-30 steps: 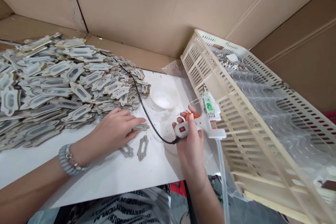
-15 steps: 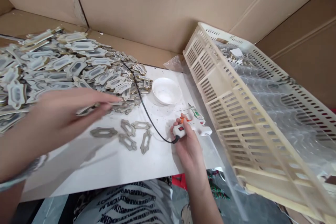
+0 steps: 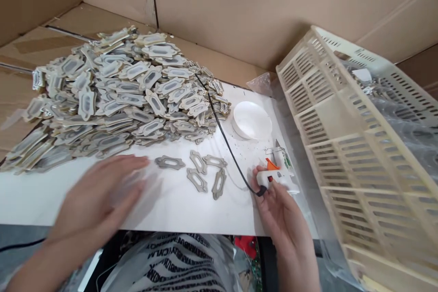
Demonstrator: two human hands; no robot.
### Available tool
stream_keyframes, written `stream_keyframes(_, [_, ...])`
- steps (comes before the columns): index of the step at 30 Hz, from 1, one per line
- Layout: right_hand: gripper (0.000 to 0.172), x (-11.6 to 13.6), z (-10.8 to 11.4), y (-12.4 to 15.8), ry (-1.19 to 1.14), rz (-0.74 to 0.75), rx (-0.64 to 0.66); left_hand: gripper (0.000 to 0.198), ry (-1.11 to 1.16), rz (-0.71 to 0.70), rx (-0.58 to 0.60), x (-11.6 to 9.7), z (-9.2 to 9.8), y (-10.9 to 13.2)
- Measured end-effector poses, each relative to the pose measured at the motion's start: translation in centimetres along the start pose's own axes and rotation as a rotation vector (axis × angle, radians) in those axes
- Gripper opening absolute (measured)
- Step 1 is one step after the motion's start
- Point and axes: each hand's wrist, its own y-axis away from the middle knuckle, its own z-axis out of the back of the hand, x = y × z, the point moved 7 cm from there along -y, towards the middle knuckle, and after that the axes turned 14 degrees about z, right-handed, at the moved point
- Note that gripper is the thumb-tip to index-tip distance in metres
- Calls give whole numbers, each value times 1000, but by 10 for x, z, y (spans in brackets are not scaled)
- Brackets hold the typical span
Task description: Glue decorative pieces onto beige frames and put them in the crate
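Note:
My right hand is wrapped around a white glue gun with an orange trigger, a red switch and a black cord. It rests near the right side of the white tabletop. My left hand is over the table at left, blurred by motion, thumb and fingers somewhat apart. A pale smear shows between them, too blurred to name. Just right of its fingertips lies a flat grey frame-shaped piece. Several similar pieces lie flat in a loose cluster between my hands.
A large heap of the same frame-shaped pieces covers the back left. The cord runs across the table from the heap. A white bowl stands behind the glue gun. A cream slatted crate holding clear plastic trays borders the right.
My left hand has come down and back from the heap's front edge to the bare tabletop. My right hand still holds the glue gun. The camera view has swung left.

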Motion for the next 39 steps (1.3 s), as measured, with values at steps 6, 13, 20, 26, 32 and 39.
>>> stream_keyframes(6, [34,-3,17,18,65,-42,101,51,-244,-176,60,-58,-50,2])
stream_keyframes(13, [48,7,45,36,226,-61,-36,51,-377,-305,63,-68,-61,21])
stream_keyframes(20, [38,63,7,20,584,357,163,51,-292,-287,60,-73,-60,14])
stream_keyframes(26, [17,100,-82,-10,1126,968,621,55,-303,-243,-16,-82,-73,-14])
stream_keyframes(32, [25,105,-153,-62,1643,1003,762,58,-194,-250,62,-76,-79,-13])
stream_keyframes(39, [47,57,-193,-105,2061,755,986,60,-66,-217,98,-67,-69,-16])
